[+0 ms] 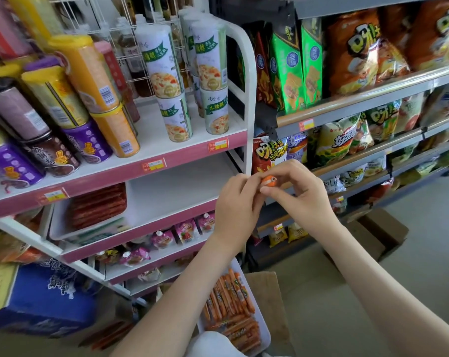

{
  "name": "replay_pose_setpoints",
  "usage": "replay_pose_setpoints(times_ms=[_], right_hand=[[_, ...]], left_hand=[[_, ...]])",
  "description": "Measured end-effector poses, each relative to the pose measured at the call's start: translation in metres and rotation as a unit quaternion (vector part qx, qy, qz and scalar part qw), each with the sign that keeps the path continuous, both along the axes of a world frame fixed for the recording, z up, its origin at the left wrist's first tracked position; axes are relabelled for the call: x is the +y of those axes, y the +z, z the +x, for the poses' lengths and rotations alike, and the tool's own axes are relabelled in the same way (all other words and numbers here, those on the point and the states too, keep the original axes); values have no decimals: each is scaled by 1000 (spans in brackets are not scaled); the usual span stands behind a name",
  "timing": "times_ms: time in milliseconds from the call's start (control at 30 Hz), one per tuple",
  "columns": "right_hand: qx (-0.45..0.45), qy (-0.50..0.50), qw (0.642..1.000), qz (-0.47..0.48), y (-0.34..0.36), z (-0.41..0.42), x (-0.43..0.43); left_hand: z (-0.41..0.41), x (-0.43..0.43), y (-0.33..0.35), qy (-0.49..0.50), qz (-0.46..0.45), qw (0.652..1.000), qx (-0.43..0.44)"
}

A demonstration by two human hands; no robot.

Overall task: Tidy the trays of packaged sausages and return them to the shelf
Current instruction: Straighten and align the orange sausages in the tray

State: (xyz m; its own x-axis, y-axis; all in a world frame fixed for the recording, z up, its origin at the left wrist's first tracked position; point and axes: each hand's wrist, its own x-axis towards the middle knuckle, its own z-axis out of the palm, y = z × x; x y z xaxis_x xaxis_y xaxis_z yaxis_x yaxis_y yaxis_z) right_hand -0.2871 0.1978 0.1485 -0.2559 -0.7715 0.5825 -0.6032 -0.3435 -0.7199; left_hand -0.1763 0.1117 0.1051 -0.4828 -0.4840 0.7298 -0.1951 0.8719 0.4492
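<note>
Both hands meet in front of the shelf's right post around one orange packaged sausage (268,181), seen end-on. My left hand (237,202) pinches it from the left and my right hand (298,191) pinches it from the right. Below, a white tray (265,328) holds several orange sausages (231,305) and rests on a cardboard box (267,282) on the floor. Another white tray (89,231) with dark red sausages (97,204) sits on the left of the pink-edged shelf (171,194).
Tall cans (213,73) crowd the shelf above. Pouch drinks (184,230) fill the lower shelves. Snack bags (359,52) line the grey rack at right. A blue carton (38,297) stands at lower left, another cardboard box (378,233) lies on the floor at right.
</note>
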Motion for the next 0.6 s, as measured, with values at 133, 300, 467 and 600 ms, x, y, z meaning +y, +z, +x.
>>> replay_pose_setpoints(times_ms=[133,300,467,600], right_hand=[[-108,4,994,10,-3,2,-3],[-474,-18,880,-30,-18,-16,-12],[-610,-13,792,8,-43,-12,-20],[-602,24,793,89,-56,-5,-22]], left_hand=[[8,-6,3,-21,81,995,-46],[27,-11,2,-62,281,957,-42],[34,1,16,-96,352,926,99],[35,1,20,-94,303,942,113]])
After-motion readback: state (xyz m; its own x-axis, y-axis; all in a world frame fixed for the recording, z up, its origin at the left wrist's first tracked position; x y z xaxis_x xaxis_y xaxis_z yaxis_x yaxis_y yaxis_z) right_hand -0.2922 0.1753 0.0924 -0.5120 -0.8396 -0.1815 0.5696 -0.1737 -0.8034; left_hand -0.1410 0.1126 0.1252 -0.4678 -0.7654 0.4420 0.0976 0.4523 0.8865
